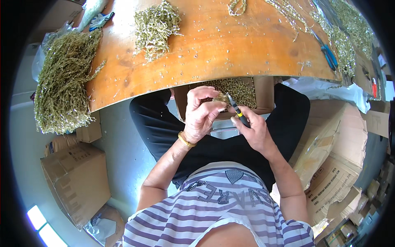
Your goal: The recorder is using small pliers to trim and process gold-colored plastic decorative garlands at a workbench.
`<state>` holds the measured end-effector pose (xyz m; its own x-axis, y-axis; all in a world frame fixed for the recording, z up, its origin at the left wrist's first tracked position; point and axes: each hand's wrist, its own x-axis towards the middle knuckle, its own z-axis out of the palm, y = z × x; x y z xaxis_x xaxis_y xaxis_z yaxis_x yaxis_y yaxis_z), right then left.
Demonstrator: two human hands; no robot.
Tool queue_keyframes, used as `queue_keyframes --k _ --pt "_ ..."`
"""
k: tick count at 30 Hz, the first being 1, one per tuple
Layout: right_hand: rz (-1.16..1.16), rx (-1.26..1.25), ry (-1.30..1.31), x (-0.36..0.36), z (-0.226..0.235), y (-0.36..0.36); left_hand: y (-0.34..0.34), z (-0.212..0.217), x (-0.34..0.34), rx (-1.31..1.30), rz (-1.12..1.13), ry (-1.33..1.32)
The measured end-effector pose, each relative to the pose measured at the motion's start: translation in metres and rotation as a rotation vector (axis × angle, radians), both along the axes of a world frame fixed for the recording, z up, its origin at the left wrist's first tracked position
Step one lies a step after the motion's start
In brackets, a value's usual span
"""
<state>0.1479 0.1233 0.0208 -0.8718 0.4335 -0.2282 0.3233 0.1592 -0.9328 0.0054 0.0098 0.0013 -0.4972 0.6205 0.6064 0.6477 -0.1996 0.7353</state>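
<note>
Upper left: gold strands (66,78) overhang the surface (197,53). Centre: left hand (200,113), fingers bent; whether they grasp anything cannot be determined. Above centre: open carton (264,92) containing gold beads (242,88). Right of centre: black-and-yellow hand tool (238,113), gripped in the right hand's (254,127) fingers.

Purple-striped white top (185,218), heart patch (234,176), black trousers (288,111), yellow bracelet (187,140)

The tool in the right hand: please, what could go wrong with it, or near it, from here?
The tool in the right hand points its tip close to the left hand, so a slip might nick a finger. Below, the box holds many gold beads; a small dropped piece could get lost among them.
</note>
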Motion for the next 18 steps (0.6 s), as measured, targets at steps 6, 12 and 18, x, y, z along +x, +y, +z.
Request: queue_keyframes --k 6,12,18 --pt "0.051 -0.192 0.025 0.001 0.004 0.005 -0.005 -0.001 -0.002 -0.049 0.104 0.272" --pt "0.097 -0.053 -0.050 0.002 0.011 0.011 -0.004 0.034 -0.025 -0.326 -0.302 -0.342" --pt "0.058 0.264 0.018 0.002 0.003 0.011 -0.006 0.029 -0.034 -0.516 -0.344 -0.419"
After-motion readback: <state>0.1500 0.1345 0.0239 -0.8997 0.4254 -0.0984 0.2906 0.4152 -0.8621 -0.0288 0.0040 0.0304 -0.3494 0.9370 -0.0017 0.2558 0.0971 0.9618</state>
